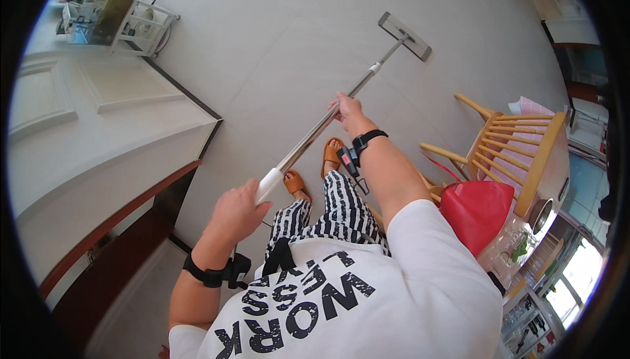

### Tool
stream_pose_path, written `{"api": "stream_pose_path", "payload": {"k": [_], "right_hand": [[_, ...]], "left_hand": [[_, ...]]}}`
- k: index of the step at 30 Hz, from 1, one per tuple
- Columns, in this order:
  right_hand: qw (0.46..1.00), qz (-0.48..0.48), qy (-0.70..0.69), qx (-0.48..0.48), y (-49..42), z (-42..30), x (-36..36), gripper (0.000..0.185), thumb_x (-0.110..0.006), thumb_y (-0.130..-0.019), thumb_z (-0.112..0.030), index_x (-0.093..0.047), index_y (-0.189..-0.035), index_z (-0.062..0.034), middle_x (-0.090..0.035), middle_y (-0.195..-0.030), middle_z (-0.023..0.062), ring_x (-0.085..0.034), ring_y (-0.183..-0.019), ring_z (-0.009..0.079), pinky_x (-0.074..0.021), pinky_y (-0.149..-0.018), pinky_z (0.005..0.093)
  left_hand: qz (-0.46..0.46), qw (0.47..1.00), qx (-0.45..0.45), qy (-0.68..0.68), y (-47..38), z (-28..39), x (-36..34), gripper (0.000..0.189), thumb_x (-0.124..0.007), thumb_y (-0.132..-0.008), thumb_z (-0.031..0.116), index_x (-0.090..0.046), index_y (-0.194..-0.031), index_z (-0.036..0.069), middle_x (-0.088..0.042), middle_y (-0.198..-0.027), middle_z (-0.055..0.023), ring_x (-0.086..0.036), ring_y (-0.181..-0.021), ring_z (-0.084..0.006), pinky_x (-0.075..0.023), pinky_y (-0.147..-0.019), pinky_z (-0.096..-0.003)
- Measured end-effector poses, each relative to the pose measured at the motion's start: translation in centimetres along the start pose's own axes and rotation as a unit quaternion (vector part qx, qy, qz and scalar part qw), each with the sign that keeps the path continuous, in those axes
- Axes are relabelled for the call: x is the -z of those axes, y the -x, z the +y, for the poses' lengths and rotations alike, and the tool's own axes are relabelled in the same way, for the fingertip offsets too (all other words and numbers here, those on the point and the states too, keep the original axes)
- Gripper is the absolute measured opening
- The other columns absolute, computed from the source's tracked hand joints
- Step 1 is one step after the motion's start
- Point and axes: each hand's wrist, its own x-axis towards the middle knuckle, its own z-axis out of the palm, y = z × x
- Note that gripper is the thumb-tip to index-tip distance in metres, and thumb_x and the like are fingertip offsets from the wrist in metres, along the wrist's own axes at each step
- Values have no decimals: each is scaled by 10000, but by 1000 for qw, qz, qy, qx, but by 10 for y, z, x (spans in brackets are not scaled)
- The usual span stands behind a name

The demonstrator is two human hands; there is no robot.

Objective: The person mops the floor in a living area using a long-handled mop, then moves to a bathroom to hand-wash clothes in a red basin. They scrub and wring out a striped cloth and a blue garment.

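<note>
A flat mop (315,132) with a metal pole runs slantwise from lower left to upper right in the head view. My left hand (241,210) closes around the white grip at the pole's near end. Farther along, my right hand (347,109) holds the metal shaft, its fingers wrapped about it. The grey rectangular mop head (405,36) lies on the pale tiled floor (305,39), beyond both hands. Each forearm wears a black strap with a small device. Part of the left palm is hidden from the camera.
A wooden spindle-back chair (512,147) stands at right, with a red bag (477,211) beside it and a table (509,241) behind. White panelled cabinetry (123,88) flanks the left. A white trolley (147,26) stands at upper left by a glass tank (101,17). Orange slippers (331,154) are on my feet.
</note>
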Motion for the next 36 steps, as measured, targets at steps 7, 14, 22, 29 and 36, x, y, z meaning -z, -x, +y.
{"api": "stream_pose_path", "payload": {"k": [7,14,22,29,36], "right_hand": [[999,-5,-30,-44,21,8,-33,166,-554,-860,-161,-597,-800,-12,-618,-690,110,-615,-591,210,-524,-503,350],[970,-185,-18,-159,166,166,-201,160,-526,-913,-184,-579,-837,-53,-680,-783,118,-697,-728,244,-594,-716,393],[929,-287,53,-228,277,280,-330,250,-555,-935,-276,-586,-885,-33,-654,-813,95,-656,-700,218,-559,-617,362],[936,-234,120,-232,256,260,-347,298,-598,-896,-265,-576,-958,25,-623,-862,115,-618,-685,211,-529,-551,350],[973,-199,52,-106,159,166,-304,318,-586,-872,-291,-596,-748,2,-622,-678,90,-591,-537,180,-498,-499,327]], "left_hand": [[40,999,5,-13,100,-63,42,341,-736,-761,221,-555,-993,49,-642,-747,-183,-632,-725,-389,-496,-646,-473],[108,956,248,116,272,-218,85,301,-736,-630,46,-660,-920,18,-623,-724,-148,-629,-666,-206,-500,-669,-312],[57,935,350,15,403,-279,133,342,-649,-796,135,-639,-1128,54,-658,-976,-236,-658,-925,-314,-495,-788,-374],[65,912,389,-111,345,-246,150,307,-620,-778,114,-679,-1077,77,-676,-914,-208,-671,-871,-335,-502,-763,-394],[90,943,301,-111,230,-198,175,293,-704,-780,165,-684,-1058,74,-663,-882,-223,-660,-844,-377,-499,-736,-436]]}}
